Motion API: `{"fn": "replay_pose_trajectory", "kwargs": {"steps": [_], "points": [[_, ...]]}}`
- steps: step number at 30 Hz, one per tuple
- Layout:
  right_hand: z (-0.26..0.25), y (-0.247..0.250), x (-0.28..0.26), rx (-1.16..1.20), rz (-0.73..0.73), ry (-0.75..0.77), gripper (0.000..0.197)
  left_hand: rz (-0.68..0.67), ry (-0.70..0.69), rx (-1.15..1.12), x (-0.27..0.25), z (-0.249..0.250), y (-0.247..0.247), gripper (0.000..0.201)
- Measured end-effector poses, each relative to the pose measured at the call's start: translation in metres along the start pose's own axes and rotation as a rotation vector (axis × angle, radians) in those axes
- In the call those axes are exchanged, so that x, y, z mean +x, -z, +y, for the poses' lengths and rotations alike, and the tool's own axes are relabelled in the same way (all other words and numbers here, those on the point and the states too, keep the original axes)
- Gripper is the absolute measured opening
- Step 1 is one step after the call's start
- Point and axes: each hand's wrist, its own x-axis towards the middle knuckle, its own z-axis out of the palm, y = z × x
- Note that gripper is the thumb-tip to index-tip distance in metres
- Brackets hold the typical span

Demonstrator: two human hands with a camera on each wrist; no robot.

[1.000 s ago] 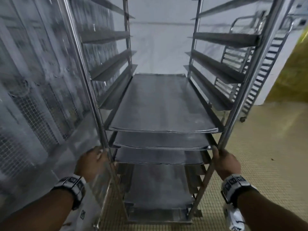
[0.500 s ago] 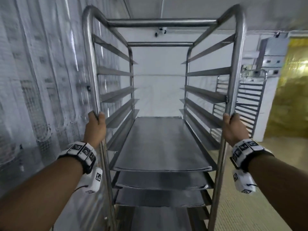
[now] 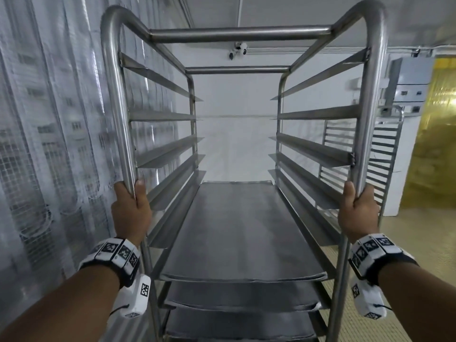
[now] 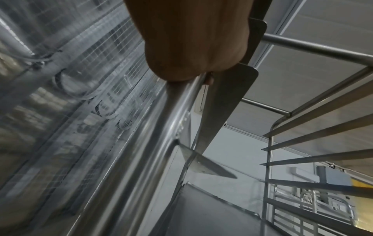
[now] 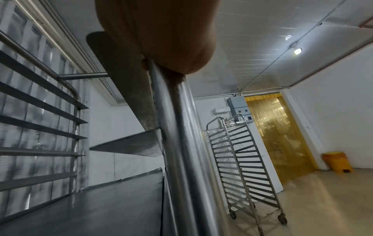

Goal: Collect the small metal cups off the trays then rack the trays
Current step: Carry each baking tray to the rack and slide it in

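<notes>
Steel trays (image 3: 243,233) sit bare in the lower runners of the rack (image 3: 240,34), so racking looks nearly finished; no cups visible. My left hand (image 3: 130,208) and right hand (image 3: 357,213) each grip a front upright.

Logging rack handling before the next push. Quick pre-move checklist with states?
1. Left hand grips the rack's left post: ok.
2. Right hand grips the right post: ok.
3. Trays seated on runners: the top tray lies flat, front edge flush with the ones below: ok.
4. Cups off the trays: none on the top tray; the lower trays are mostly hidden: cannot tell.
5. Path ahead: the white wall stands beyond the rack, gap unclear: cannot tell.
6. Right side: a second rack stands near the yellow strip curtain, apart from this rack: ok.
</notes>
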Motion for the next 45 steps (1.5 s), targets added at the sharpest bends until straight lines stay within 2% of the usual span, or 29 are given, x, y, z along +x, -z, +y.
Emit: {"fn": "replay_pose_trajectory", "kwargs": {"steps": [10, 15, 21, 31, 36, 40, 45], "points": [[0.015, -0.049, 0.042, -0.029, 0.029, -0.025, 0.044, 0.026, -0.017, 0.009, 0.028, -0.021, -0.062, 0.045], [0.023, -0.082, 0.065, -0.017, 0.030, -0.017, 0.034, 0.037, -0.033, -0.004, 0.051, -0.042, -0.098, 0.051], [0.050, -0.138, 0.100, -0.044, 0.078, 0.035, 0.054, 0.017, -0.009, -0.012, 0.080, -0.062, -0.137, 0.053], [0.064, -0.206, 0.139, -0.063, 0.115, 0.020, 0.053, -0.010, 0.003, -0.014, 0.123, -0.093, -0.200, 0.052], [0.070, -0.241, 0.157, -0.098, 0.078, 0.025, 0.052, 0.005, 0.008, -0.009, 0.143, -0.107, -0.230, 0.053], [0.079, -0.265, 0.185, -0.039, 0.082, 0.051, 0.047, 0.026, -0.003, 0.003, 0.157, -0.118, -0.262, 0.055], [0.098, -0.299, 0.221, -0.068, 0.070, 0.050, 0.049, 0.056, 0.011, 0.039, 0.172, -0.131, -0.306, 0.055]]}}
